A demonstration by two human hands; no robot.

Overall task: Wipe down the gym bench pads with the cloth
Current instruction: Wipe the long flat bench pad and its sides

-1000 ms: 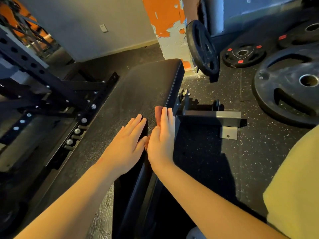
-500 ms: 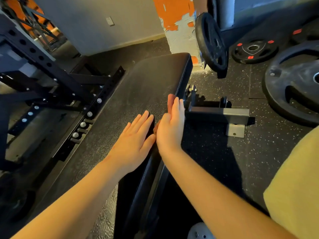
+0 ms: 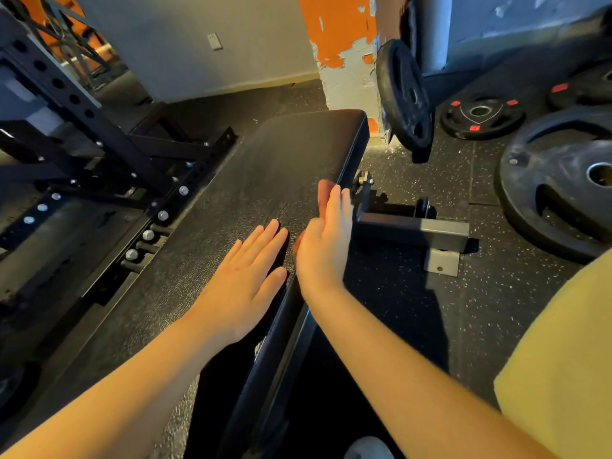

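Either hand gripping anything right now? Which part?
Nothing gripped. Right hand presses the reddish cloth flat against the side edge of the black bench pad; left hand lies flat on top.

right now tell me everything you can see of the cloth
Only slivers of the cloth show: a reddish, soft-looking strip past the fingertips and a bit by the thumb. The rest is hidden under the right hand, whose straight fingers press it against the right edge of the pad. The left hand lies flat beside, apparently not touching it.
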